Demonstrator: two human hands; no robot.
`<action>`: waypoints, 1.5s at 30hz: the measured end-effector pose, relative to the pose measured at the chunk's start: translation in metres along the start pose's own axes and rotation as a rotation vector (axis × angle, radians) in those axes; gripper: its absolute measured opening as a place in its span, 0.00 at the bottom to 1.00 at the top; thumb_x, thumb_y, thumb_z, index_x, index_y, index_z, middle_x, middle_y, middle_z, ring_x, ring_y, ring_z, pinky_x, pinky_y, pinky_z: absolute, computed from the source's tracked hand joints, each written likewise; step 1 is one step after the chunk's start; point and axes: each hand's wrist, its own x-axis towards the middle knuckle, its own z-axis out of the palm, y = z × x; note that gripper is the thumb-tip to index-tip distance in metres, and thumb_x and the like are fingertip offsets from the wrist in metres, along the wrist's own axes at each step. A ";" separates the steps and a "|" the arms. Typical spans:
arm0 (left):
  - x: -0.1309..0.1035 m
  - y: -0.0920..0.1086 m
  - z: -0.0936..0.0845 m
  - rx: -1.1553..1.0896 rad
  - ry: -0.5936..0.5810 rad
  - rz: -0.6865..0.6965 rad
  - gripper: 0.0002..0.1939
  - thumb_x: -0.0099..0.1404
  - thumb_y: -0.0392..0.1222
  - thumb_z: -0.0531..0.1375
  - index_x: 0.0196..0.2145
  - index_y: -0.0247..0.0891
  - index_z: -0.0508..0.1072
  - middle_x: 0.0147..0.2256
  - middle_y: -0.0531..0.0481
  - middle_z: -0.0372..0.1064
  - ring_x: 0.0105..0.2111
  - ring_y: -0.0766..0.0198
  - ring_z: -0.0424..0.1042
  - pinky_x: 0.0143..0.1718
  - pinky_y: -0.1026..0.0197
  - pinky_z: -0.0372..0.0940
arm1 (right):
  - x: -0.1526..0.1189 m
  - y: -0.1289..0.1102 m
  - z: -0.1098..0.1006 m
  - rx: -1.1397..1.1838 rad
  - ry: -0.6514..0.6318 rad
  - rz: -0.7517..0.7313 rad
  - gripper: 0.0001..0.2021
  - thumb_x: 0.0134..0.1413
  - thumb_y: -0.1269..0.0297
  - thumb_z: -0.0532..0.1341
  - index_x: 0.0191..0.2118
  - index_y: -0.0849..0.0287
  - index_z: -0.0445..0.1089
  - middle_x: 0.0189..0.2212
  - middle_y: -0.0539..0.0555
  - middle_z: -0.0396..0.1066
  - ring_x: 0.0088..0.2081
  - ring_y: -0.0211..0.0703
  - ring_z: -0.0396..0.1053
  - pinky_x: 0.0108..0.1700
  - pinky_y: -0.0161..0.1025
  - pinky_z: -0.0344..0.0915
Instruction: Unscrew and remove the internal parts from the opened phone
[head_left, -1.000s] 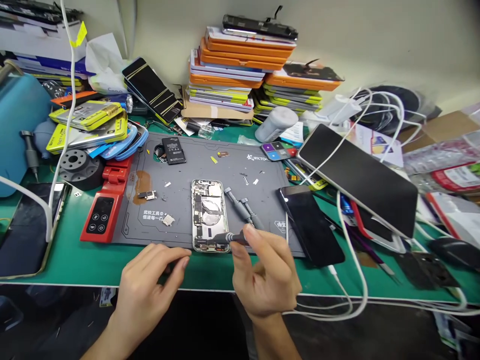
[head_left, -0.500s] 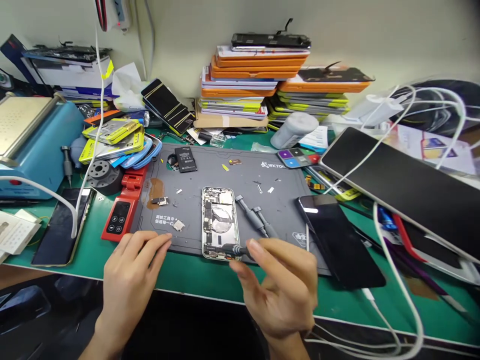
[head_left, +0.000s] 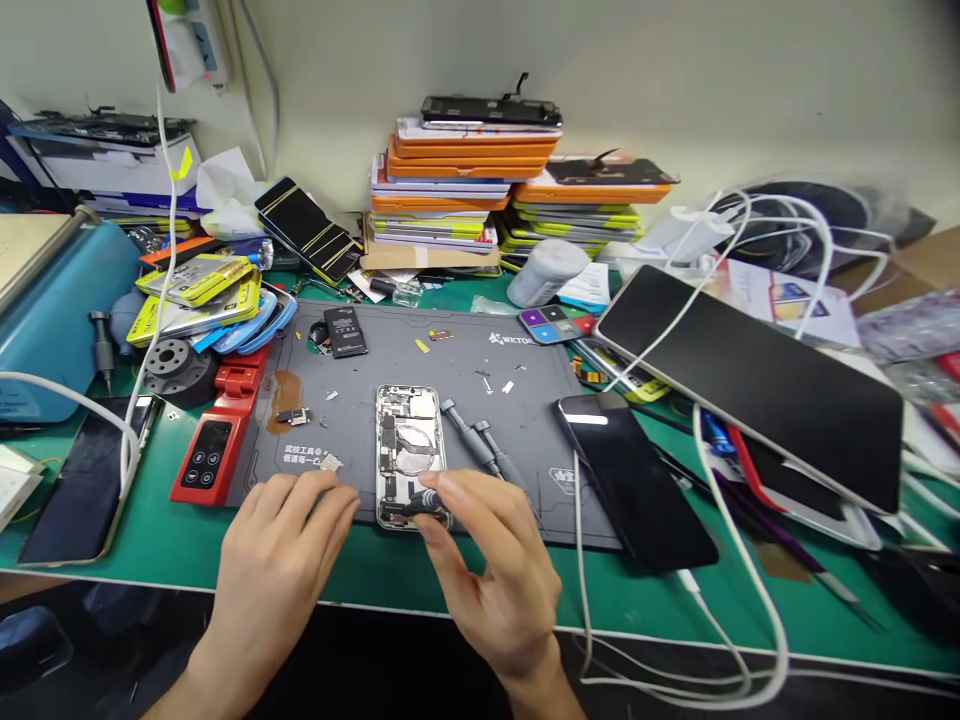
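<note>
An opened phone (head_left: 411, 450) lies on the grey repair mat (head_left: 300, 480), its inner parts exposed. My right hand (head_left: 499, 575) is closed in a pinch on a dark screwdriver (head_left: 426, 502) over the phone's lower end; its tip is hard to make out. My left hand (head_left: 281, 545) rests at the mat's front edge, left of the phone, thumb and fingers pressed together. What it holds, if anything, is hidden. Just beyond its fingertips lies a small metal plate (head_left: 331, 462). Two more screwdrivers (head_left: 471, 440) lie right of the phone.
A loose battery (head_left: 345, 332) and several small parts lie on the mat. A red device (head_left: 204, 455) borders it on the left, a dark phone (head_left: 637, 480) on the right. Stacked orange boxes (head_left: 472, 160) stand behind. A white cable (head_left: 739, 560) loops across the right side.
The view has swung right, so the bench appears further left. My right hand has brought the screwdriver further in over the phone's lower end. My left hand has come closer to the phone.
</note>
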 end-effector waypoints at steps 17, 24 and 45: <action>-0.005 0.015 0.011 -1.219 0.001 -0.716 0.17 0.74 0.55 0.70 0.39 0.37 0.85 0.32 0.44 0.84 0.27 0.59 0.83 0.30 0.59 0.82 | -0.006 -0.032 0.015 0.536 0.275 0.604 0.31 0.75 0.70 0.56 0.78 0.44 0.54 0.42 0.53 0.77 0.25 0.39 0.75 0.33 0.45 0.85; 0.001 0.019 0.007 -1.174 0.020 -0.675 0.16 0.73 0.56 0.71 0.38 0.40 0.89 0.28 0.48 0.83 0.25 0.61 0.82 0.30 0.63 0.82 | -0.014 -0.029 0.023 0.529 0.265 0.618 0.30 0.75 0.69 0.58 0.77 0.45 0.55 0.43 0.55 0.78 0.32 0.43 0.80 0.38 0.47 0.86; -0.001 0.017 0.010 -1.241 -0.013 -0.658 0.09 0.76 0.47 0.69 0.43 0.41 0.88 0.33 0.49 0.86 0.29 0.66 0.83 0.31 0.69 0.79 | -0.009 -0.035 0.021 0.673 0.254 0.744 0.27 0.76 0.68 0.60 0.72 0.36 0.61 0.46 0.50 0.79 0.35 0.39 0.80 0.36 0.38 0.83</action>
